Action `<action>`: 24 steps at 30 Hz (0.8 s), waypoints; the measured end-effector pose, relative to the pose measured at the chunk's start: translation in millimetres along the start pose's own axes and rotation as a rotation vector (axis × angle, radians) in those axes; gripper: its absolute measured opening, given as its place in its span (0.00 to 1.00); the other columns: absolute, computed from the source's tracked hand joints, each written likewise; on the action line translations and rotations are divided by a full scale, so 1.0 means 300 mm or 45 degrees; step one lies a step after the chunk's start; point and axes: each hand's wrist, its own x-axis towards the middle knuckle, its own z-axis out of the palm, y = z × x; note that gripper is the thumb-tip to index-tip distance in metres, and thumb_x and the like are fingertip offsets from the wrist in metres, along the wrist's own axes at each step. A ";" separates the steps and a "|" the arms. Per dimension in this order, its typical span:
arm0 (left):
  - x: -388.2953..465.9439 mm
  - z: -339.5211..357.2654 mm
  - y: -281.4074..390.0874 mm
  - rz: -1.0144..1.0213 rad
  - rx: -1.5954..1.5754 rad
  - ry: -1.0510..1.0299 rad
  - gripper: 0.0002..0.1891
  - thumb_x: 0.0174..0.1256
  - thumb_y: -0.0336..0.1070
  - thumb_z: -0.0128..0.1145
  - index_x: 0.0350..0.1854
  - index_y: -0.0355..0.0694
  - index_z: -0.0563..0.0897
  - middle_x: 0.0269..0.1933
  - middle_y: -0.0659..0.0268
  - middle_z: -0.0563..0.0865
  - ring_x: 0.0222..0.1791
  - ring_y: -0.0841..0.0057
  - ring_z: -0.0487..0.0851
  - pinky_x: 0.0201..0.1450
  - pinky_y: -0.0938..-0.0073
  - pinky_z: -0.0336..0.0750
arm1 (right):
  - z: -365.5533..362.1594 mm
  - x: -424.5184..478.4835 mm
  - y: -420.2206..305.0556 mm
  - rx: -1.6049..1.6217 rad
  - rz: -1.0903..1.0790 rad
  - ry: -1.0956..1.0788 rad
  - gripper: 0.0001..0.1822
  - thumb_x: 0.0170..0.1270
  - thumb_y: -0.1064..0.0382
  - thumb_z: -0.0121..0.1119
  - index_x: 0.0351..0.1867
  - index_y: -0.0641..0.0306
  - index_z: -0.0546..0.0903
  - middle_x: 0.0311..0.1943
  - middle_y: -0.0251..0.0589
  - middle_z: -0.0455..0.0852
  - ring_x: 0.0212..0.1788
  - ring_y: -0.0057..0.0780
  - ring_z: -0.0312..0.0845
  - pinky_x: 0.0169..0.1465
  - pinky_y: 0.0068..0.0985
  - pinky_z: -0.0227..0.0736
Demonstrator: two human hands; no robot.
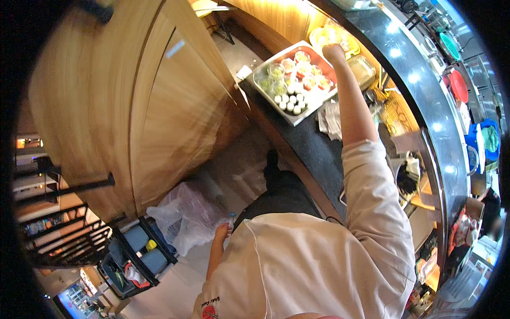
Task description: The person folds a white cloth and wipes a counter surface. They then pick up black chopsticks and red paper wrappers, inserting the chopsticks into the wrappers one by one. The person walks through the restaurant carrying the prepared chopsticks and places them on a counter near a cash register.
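My right arm reaches across a dark counter to its far side, where my right hand [334,52] is at the near edge of a yellow basket [356,48] with pale, overexposed contents. Its fingertips blur into the glare, so any hold is hidden. Just left of that hand, a metal tray [295,119] carries several clear cups [303,68] of food and a cluster of small white-topped bottles or containers [290,103]. My left hand [224,230] hangs low beside my body, its fingers curled near a translucent plastic bag [185,217]; whether it grips anything is unclear.
Folded papers or napkins [330,119] and a clear lidded container [361,71] lie near the tray. A raised dark counter ledge [414,87] curves along the right. Tall wooden panels [167,119] stand on the left, and a black-framed cart [137,255] with bins stands lower left.
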 end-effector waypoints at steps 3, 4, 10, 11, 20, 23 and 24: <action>0.008 0.016 0.158 -0.095 -0.230 -0.012 0.23 0.67 0.50 0.46 0.58 0.42 0.75 0.43 0.62 0.86 0.32 0.73 0.83 0.30 0.71 0.74 | 0.131 0.226 0.087 -0.381 -0.095 0.309 0.29 0.63 0.42 0.49 0.61 0.53 0.72 0.54 0.54 0.78 0.57 0.48 0.74 0.59 0.41 0.68; -0.009 0.009 0.165 -0.078 -0.248 0.013 0.24 0.68 0.50 0.46 0.60 0.43 0.74 0.44 0.62 0.86 0.34 0.73 0.83 0.31 0.71 0.74 | 0.149 0.261 0.105 -0.434 -0.116 0.368 0.31 0.62 0.40 0.50 0.64 0.49 0.70 0.56 0.53 0.76 0.59 0.48 0.73 0.61 0.40 0.66; -0.081 0.025 0.260 -0.110 -0.164 0.136 0.25 0.70 0.53 0.46 0.62 0.43 0.74 0.48 0.62 0.84 0.38 0.73 0.81 0.37 0.70 0.74 | 0.118 0.419 0.221 -0.505 -0.126 0.558 0.32 0.62 0.39 0.51 0.65 0.46 0.68 0.58 0.52 0.75 0.60 0.47 0.72 0.61 0.40 0.66; -0.080 0.039 0.280 -0.133 -0.163 0.146 0.24 0.70 0.53 0.46 0.61 0.43 0.74 0.48 0.62 0.84 0.38 0.73 0.81 0.37 0.69 0.74 | 0.115 0.436 0.232 -0.497 -0.117 0.577 0.31 0.62 0.39 0.51 0.65 0.46 0.68 0.57 0.52 0.75 0.60 0.46 0.72 0.61 0.40 0.66; -0.018 0.062 0.419 -0.016 0.135 0.068 0.23 0.70 0.51 0.46 0.60 0.43 0.76 0.50 0.61 0.84 0.40 0.70 0.82 0.40 0.67 0.75 | 0.088 0.496 0.261 -0.284 -0.153 0.765 0.30 0.61 0.39 0.52 0.63 0.46 0.71 0.55 0.52 0.77 0.58 0.46 0.73 0.60 0.39 0.67; -0.047 0.017 0.548 -0.090 0.103 0.049 0.23 0.70 0.51 0.46 0.59 0.43 0.77 0.50 0.60 0.84 0.41 0.69 0.82 0.41 0.66 0.75 | 0.033 0.465 0.316 -0.190 -0.216 0.725 0.29 0.61 0.40 0.52 0.62 0.46 0.71 0.54 0.52 0.77 0.57 0.45 0.74 0.59 0.39 0.67; -0.051 0.027 0.558 -0.121 0.038 0.048 0.23 0.70 0.51 0.46 0.59 0.43 0.77 0.51 0.60 0.84 0.41 0.69 0.82 0.42 0.66 0.75 | 0.021 0.453 0.295 -0.172 -0.267 0.661 0.29 0.61 0.40 0.52 0.62 0.46 0.72 0.54 0.52 0.78 0.57 0.45 0.74 0.59 0.39 0.67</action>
